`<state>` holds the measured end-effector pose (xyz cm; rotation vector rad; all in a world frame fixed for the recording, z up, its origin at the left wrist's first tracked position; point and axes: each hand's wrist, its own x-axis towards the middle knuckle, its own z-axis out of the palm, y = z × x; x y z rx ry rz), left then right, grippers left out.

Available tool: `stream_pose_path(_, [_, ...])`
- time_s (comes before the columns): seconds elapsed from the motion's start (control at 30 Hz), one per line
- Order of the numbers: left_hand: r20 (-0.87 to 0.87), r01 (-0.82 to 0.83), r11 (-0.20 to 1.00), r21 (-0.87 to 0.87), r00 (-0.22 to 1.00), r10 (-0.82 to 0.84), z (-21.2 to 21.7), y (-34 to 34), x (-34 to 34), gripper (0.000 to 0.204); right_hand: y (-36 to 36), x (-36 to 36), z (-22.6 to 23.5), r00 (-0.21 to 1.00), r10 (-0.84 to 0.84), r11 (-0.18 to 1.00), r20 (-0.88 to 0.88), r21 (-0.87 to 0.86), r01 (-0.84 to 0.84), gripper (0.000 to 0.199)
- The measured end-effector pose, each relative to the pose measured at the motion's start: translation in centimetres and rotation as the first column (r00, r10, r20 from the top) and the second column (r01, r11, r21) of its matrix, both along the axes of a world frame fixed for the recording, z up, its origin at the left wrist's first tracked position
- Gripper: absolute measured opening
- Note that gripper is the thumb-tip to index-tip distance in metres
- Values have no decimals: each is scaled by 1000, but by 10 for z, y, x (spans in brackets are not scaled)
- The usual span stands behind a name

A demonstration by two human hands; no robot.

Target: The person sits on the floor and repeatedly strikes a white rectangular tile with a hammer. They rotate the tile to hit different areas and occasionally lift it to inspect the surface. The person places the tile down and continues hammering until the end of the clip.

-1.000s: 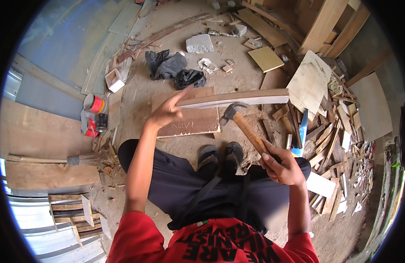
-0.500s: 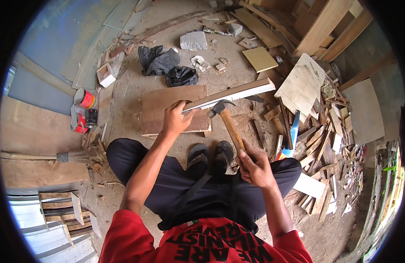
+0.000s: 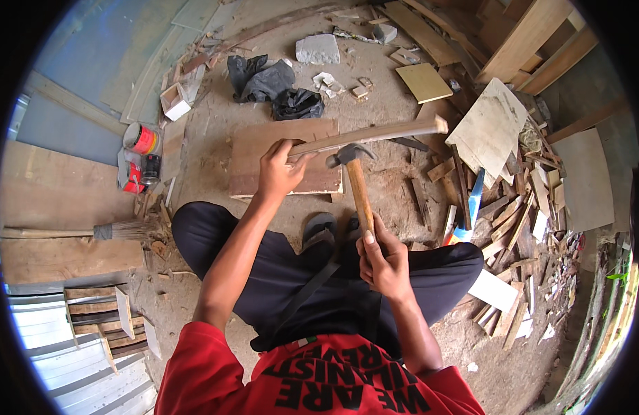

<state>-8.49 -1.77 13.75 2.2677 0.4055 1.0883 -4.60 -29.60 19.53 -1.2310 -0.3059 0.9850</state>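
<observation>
1. Clamping the left hand [image 3: 281, 169] on the left end of a long, thin wood strip [image 3: 375, 135].
2. Holding the wood strip over the right part of a flat brown board [image 3: 264, 155], with a slant toward the far right, and poking it well out past the board's right edge.
3. Clamping the right hand [image 3: 385, 259] on the wooden handle of a hammer [image 3: 361, 190], nearer to the body than the board and out past its near right corner.
4. Holding the hammer's dark head just right of the board's right edge, close to the wood strip; cannot tell if touching it.
5. Bending both legs, in dark pants [image 3: 423, 277], near the board's near edge.
6. On the floor [image 3: 202, 155] just past the board's far edge: black bags [image 3: 264, 79].
7. Well out from the board's right edge: a big messy heap of wood bits [image 3: 516, 221].
8. Well out from its left edge: a few cans [image 3: 143, 138].
</observation>
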Motion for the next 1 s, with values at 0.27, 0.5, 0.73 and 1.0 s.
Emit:
stream_pose_path(0.27, [38, -151, 979, -139, 987, 157, -26, -7, 2, 28, 8, 19, 11, 938, -153, 988, 310, 80, 135, 56])
stream_pose_path(0.5, [-129, -145, 928, 343, 971, 200, -26, 32, -3, 39, -22, 57, -53, 819, -95, 981, 566, -89, 175, 53])
stream_pose_path(0.73, [-455, 53, 914, 401, 878, 148, -93, 36, -27, 52, -40, 55, -134, 689, -211, 898, 693, -141, 416, 47])
stream_pose_path(1.0, [-637, -73, 944, 321, 722, 272, -65, 3, -31, 43, -38, 55, -125, 582, -109, 899, 806, -171, 404, 49])
